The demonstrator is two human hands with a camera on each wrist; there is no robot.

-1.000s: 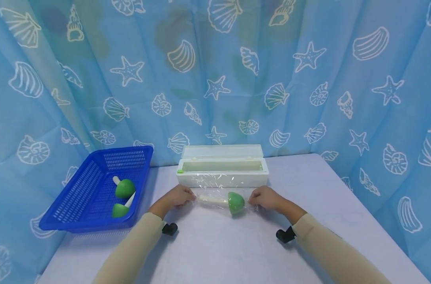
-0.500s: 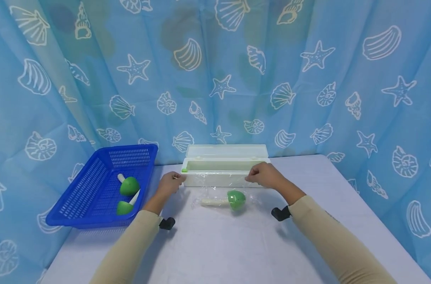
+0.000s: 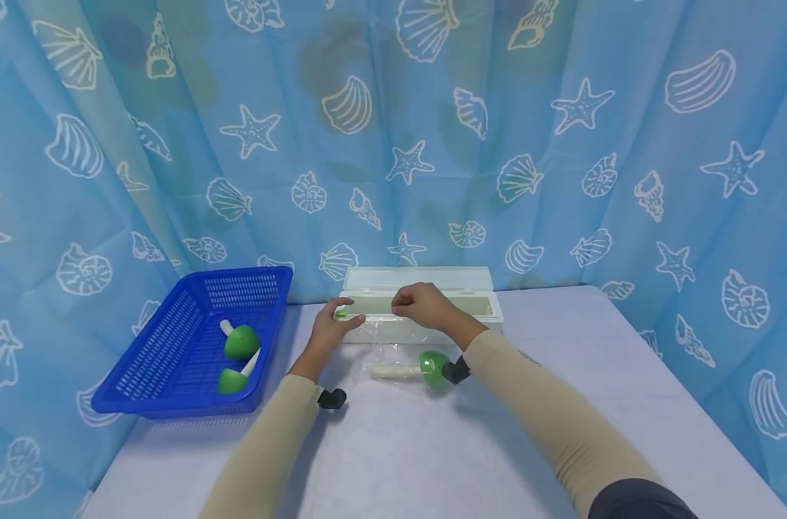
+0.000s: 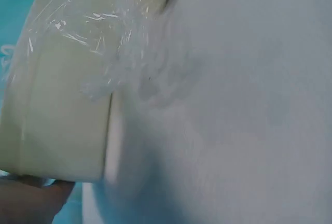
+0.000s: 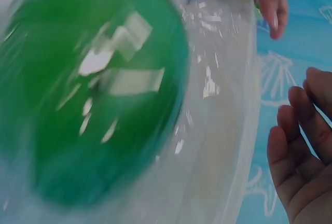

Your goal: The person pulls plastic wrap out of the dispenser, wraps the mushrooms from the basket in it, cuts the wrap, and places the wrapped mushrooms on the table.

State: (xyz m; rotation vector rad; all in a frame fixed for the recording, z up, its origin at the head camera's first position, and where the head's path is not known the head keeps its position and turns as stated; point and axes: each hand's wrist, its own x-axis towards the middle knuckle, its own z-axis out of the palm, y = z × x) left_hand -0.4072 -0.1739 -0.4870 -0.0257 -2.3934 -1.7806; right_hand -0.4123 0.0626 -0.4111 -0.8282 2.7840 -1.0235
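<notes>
A white cling film dispenser [image 3: 426,329] with its lid raised stands at the back of the table. Clear cling film [image 3: 393,352] comes down its front and over a mushroom-shaped thing with a green cap [image 3: 432,366] and pale stem. At the dispenser's left end is my left hand [image 3: 328,333], thumb and forefinger spread beside the green slider [image 3: 341,314]. My right hand [image 3: 426,306] is over the dispenser's front rim, left of its middle. In the right wrist view, its fingers [image 5: 306,125] curve loosely with nothing visible in them.
On the left stands a blue plastic basket [image 3: 192,288] holding two more green-capped, pale-stemmed pieces [image 3: 241,343]. A blue curtain with shell prints [image 3: 393,144] hangs right behind the table [image 3: 393,454].
Both hands have left the film beside the wrapped piece and moved up to the dispenser. The right hand has shifted left along the rim; the left hand's thumb and forefinger have spread.
</notes>
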